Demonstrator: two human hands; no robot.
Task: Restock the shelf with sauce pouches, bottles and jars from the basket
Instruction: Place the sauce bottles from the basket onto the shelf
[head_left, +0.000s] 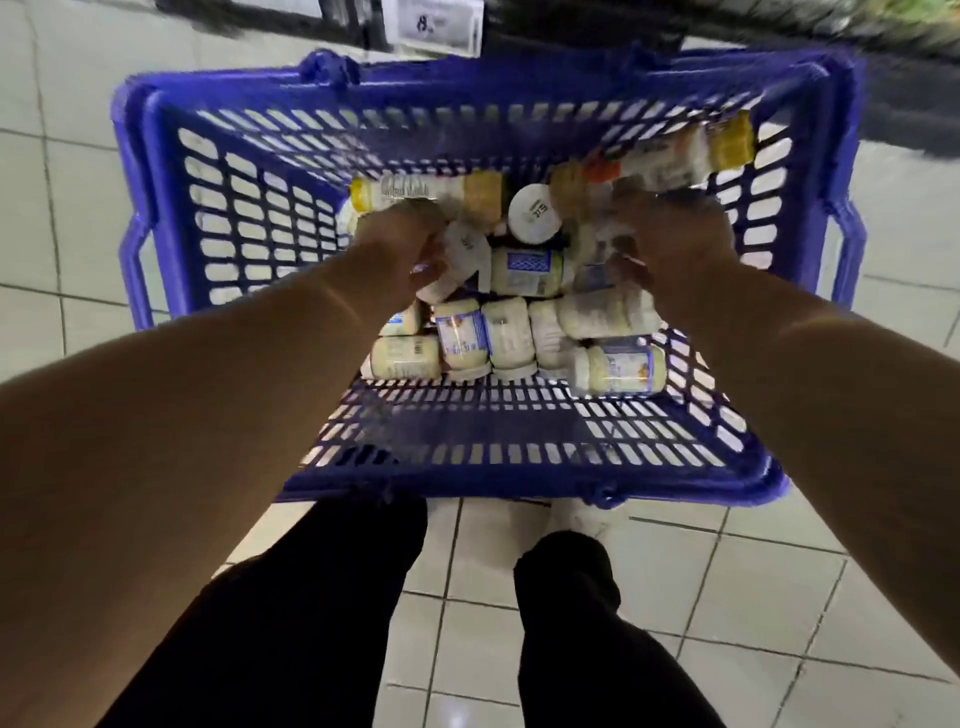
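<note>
Both hands reach into the basket. Left hand grips a jar for lifting; right hand curls over jars, grasp unclear.

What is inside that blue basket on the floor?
The blue basket holds pale jars lying on their sides and yellow-capped bottles. Both hands, left and right, reach in and cover whatever lies beneath them.
</note>
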